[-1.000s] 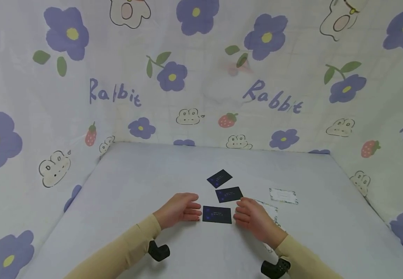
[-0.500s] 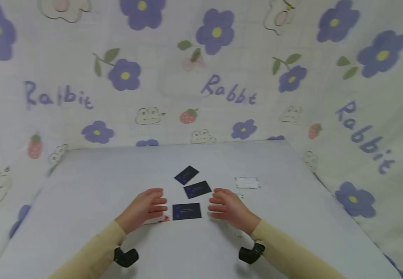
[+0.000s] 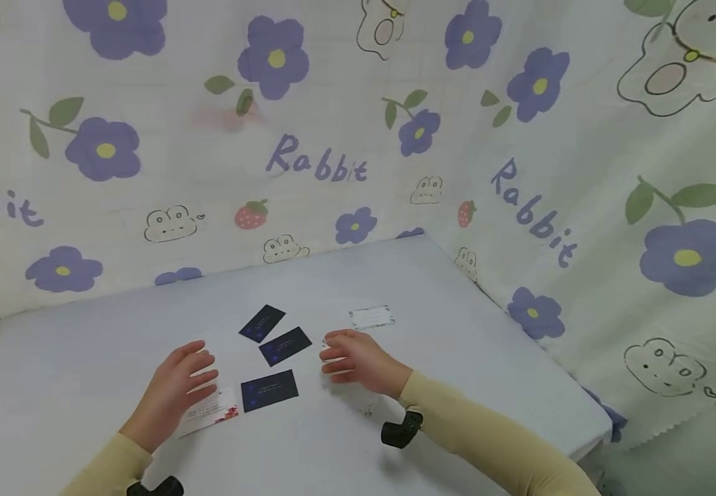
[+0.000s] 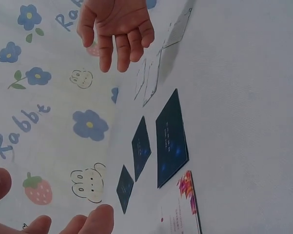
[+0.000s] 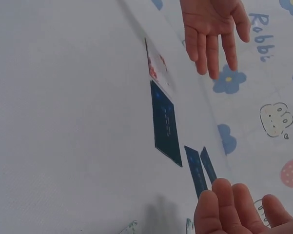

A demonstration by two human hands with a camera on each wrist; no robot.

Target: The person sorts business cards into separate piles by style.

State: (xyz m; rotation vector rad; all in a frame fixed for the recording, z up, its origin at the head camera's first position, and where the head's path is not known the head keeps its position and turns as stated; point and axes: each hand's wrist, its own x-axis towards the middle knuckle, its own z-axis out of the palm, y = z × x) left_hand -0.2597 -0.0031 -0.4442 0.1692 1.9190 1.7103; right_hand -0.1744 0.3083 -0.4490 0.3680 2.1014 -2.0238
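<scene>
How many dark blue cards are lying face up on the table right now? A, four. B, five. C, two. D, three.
D: three dark blue cards lie between the hands, the far one, the middle one and the near one; the other cards in view are white.

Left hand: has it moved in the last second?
Yes. The left hand has drawn leftward, away from the nearest dark card, uncovering a white card with red print.
</scene>
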